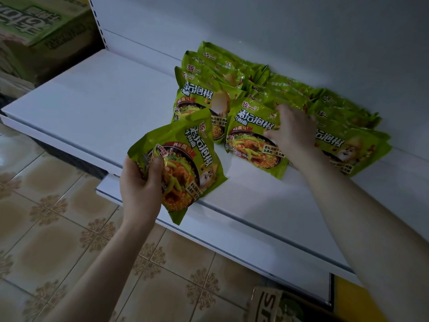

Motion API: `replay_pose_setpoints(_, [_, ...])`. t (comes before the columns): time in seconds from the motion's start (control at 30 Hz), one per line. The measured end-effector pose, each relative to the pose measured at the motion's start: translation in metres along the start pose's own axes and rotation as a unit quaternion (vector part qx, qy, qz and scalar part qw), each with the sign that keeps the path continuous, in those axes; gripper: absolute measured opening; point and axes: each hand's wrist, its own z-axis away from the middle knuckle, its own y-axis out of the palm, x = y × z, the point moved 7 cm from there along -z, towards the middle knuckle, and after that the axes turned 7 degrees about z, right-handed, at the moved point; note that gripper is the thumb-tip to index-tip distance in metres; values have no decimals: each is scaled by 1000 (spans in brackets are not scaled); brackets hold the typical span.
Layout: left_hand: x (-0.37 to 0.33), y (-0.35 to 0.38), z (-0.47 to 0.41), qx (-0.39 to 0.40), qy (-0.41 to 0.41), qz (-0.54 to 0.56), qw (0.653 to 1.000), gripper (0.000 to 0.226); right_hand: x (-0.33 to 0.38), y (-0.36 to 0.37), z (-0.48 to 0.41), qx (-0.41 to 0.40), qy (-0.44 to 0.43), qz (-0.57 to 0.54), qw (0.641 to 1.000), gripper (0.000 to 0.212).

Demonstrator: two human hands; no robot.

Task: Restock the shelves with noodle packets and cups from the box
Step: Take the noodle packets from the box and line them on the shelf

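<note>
Several green noodle packets (204,94) lean in rows on the white shelf (97,98), towards its right half. My left hand (141,184) grips one more green packet (185,163) by its lower left corner, over the shelf's front edge. My right hand (290,133) lies on the front packet of the middle row (250,140), thumb on its face and fingers over its top edge. A further row of packets (352,145) sits to the right of that hand.
Green-printed cardboard boxes (34,31) are stacked at the upper left beside the shelf. A lower white shelf (232,231) juts out beneath. Part of an open box (271,303) shows at the bottom edge. Patterned floor tiles (58,228) lie below.
</note>
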Motion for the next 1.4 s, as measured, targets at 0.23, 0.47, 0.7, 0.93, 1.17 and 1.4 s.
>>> replay_pose_setpoints(0.23, [1, 6, 1, 16, -7, 7, 1000, 7, -4, 4, 2, -26, 7, 3, 1000, 56])
replay_pose_setpoints(0.47, [-3, 12, 6, 30, -18, 32, 999, 10, -2, -3, 8, -51, -30, -34, 998, 66])
replay_pose_setpoints(0.7, [-2, 22, 16, 34, -39, 77, 996, 12, -19, 1, 69, -67, 131, -446, 883, 32])
replay_pose_setpoints(0.93, [8, 68, 41, 59, -75, 126, 987, 14, -17, 71, 135, 198, 272, -664, 668, 52])
replay_pose_setpoints(1.17, [19, 124, 85, 134, -111, 139, 975, 20, -74, 77, 156, 103, 320, -700, 630, 53])
replay_pose_setpoints(1.4, [46, 152, 108, 197, -103, 11, 975, 17, -167, 52, 169, -7, 339, -633, 695, 55])
